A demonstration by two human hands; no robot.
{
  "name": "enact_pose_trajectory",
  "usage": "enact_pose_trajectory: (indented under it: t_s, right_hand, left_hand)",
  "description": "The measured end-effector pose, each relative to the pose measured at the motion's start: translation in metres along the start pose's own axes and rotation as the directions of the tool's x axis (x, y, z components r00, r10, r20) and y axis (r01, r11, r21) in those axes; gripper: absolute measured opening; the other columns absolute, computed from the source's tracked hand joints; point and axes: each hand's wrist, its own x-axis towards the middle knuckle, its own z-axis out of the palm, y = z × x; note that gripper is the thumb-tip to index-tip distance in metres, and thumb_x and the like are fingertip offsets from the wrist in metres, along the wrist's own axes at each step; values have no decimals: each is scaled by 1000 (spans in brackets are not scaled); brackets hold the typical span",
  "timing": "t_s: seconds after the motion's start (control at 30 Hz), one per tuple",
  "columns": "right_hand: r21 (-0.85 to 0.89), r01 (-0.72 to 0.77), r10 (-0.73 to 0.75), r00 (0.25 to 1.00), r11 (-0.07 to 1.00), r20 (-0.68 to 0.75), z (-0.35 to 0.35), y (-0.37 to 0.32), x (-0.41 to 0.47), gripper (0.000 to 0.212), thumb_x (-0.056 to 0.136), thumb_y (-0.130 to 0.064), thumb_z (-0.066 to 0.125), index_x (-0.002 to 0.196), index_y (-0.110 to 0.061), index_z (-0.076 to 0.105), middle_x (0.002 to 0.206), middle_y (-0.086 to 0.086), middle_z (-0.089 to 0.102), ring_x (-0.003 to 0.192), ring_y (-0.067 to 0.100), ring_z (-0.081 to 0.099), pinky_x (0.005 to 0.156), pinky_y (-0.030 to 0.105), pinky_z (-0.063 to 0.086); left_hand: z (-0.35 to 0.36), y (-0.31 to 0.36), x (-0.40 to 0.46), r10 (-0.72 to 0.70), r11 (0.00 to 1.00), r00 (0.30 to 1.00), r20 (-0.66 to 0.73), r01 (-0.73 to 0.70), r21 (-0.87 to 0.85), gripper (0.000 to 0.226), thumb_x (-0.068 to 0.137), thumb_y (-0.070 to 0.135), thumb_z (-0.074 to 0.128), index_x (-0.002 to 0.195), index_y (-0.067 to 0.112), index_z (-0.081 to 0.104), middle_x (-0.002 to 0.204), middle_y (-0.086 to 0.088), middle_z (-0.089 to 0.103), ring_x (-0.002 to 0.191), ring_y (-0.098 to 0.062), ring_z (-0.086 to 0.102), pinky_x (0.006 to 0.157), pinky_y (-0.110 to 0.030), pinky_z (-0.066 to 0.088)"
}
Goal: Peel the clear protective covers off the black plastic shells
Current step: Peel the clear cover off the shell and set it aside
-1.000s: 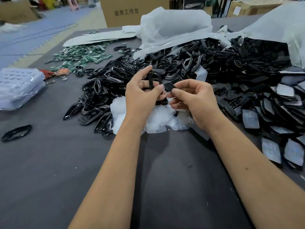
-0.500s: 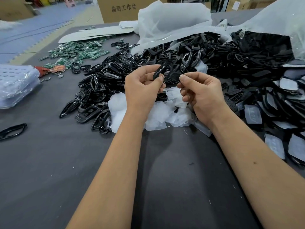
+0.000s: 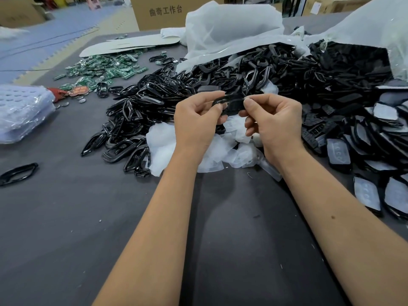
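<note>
Both forearms stretched forward from the near edge of the table [image 3: 66,250], bare, converging toward its middle. Left hand [image 3: 194,122] raised above the table, back toward the camera, fingers curled round the left end of a black shell [image 3: 229,103], thumb on top. Right hand [image 3: 276,122] level with it, just beside, thumb and forefinger pinching the shell's right end, remaining fingers folded under. Shell held lengthwise between the two hands, clear of the table, over a heap of peeled covers [image 3: 163,140]. Cannot tell whether a cover still sits on the held shell.

Behind the hands, a big pile of black frames [image 3: 141,111] spreading toward the far edge, partly under white plastic bags [image 3: 231,27]. Toward the right edge, shells with covers on [image 3: 366,193], lying overlapped. One lone frame [image 3: 18,173] near the left edge, well apart from the pile. Green circuit boards [image 3: 103,70] scattered near the far left corner, a flat white card [image 3: 132,45] beyond them. Stack of bagged trays [image 3: 22,111] at the left edge. Cardboard box [image 3: 159,12] past the far edge.
</note>
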Motion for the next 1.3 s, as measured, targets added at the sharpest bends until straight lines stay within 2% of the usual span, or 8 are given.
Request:
enact_pose_trajectory:
  t_s: [0.1, 0.23, 0.47, 0.63, 0.8, 0.9, 1.13, 1.3]
  right_hand:
    - [-46, 61, -61, 998, 997, 3, -1, 1, 1, 4, 93, -8, 76, 95, -4, 74, 71, 11, 75, 52, 17, 63, 45, 26, 52]
    - [-78, 106, -105, 994, 991, 25, 0, 2, 0, 14, 89, -10, 80, 91, 0, 70, 72, 12, 75, 50, 20, 65, 45, 27, 53]
    - [48, 32, -38, 991, 998, 127, 2, -2, -1, 10, 90, 4, 74, 98, -3, 73, 77, 10, 77, 58, 17, 67, 50, 25, 54]
    - [38, 0, -5, 992, 999, 126, 1, -3, 0, 10, 98, -11, 69, 91, -7, 73, 73, 9, 73, 54, 16, 61, 45, 27, 50]
    - [-55, 12, -7, 996, 998, 91, 0, -2, 2, 18, 93, -23, 78, 80, -13, 72, 64, 5, 69, 45, 15, 54, 40, 23, 40]
    - [-133, 26, -14, 996, 991, 92, 1, -1, 2, 19, 95, -24, 76, 79, -14, 71, 61, 1, 67, 44, 14, 52, 40, 22, 39]
    - [-228, 54, -38, 996, 972, 77, 2, -1, 3, 19, 98, -25, 72, 80, -17, 71, 59, -3, 66, 46, 8, 50, 46, 20, 39]
    - [-308, 103, -90, 994, 946, 57, 3, -1, 3, 21, 97, -25, 71, 77, -19, 71, 58, -5, 67, 48, 3, 53, 53, 20, 42]
  left_hand:
    - [1, 0, -1, 7, 1000, 1000, 22, -7, -26, 22, 91, -7, 69, 108, 4, 77, 81, -11, 76, 75, -16, 73, 76, -29, 62]
    - [2, -1, -3, 2, 1000, 997, 73, -1, -17, 22, 87, -6, 75, 106, 4, 76, 75, -4, 77, 70, -16, 75, 72, -26, 60]
    - [-1, 1, -1, -75, 984, 997, 37, 80, -157, 19, 87, -9, 73, 96, 7, 77, 78, -8, 78, 73, -20, 74, 72, -26, 61]
    - [-1, 0, -1, -98, 983, 994, 47, 104, -152, 18, 87, -8, 74, 100, 4, 77, 76, -3, 76, 73, -15, 73, 74, -26, 61]
    - [-1, -1, -3, -92, 985, 992, 84, 103, -138, 17, 88, -7, 75, 103, 0, 77, 82, -16, 72, 73, -19, 70, 77, -30, 62]
    - [0, 0, -3, -123, 975, 989, 84, 136, -177, 10, 95, -1, 69, 99, 2, 77, 82, -6, 75, 79, -15, 72, 74, -26, 60]
    - [-1, 4, -1, -200, 946, 972, 127, 225, -234, 22, 103, 3, 56, 98, 3, 78, 99, -16, 77, 88, -21, 73, 75, -27, 60]
    - [0, 2, -1, -187, 951, 975, 124, 211, -225, 23, 105, 3, 55, 102, 1, 77, 104, -19, 75, 90, -22, 72, 75, -26, 59]
